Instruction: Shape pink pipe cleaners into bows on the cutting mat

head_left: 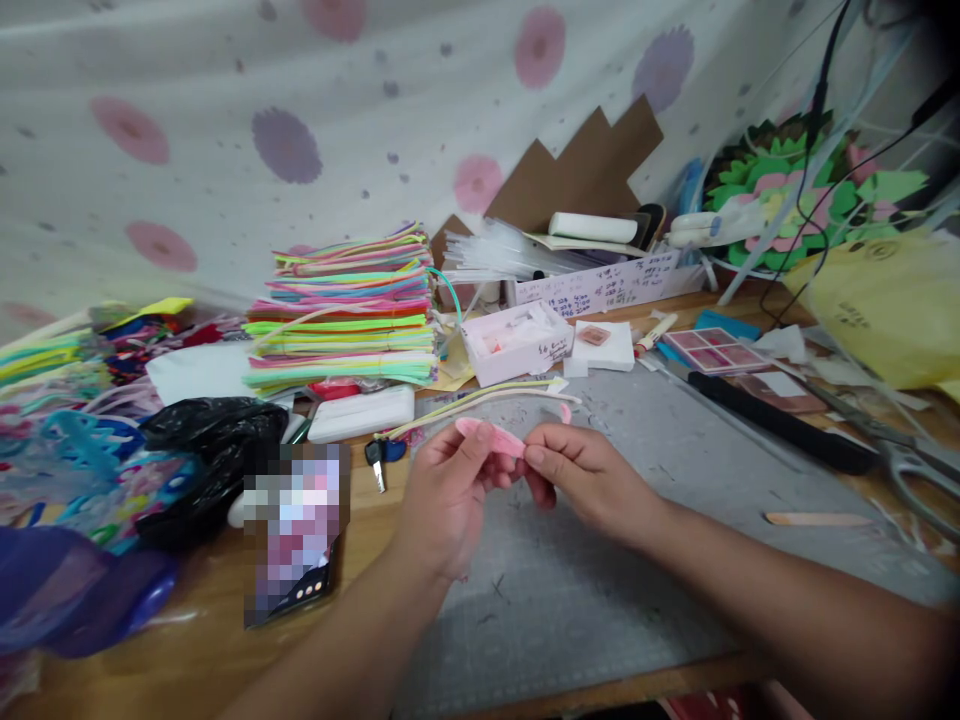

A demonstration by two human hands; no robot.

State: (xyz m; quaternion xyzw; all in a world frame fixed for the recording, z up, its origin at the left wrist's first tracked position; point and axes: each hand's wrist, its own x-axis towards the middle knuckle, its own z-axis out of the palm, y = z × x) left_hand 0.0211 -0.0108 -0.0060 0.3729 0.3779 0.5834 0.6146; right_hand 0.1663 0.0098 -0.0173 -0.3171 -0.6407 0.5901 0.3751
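Above the mat [525,620], toward its eleven o'clock, the pink piece [508,438], pinched mid-length by the left hand [448,490] and at its four-o'clock tip by the right hand [592,482], was judged light, soft and creasable, best taken by its ends.

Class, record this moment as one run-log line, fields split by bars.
left hand: holds pink piece | right hand: pinches its end | beneath: grey mat | nearby: phone, key

At the frame's centre, the left hand [446,495] and right hand [596,480] pinch a pink piece [495,438] over a grey mat [540,625]. Phone [304,530] at lower left; scissors [900,455] at far right.
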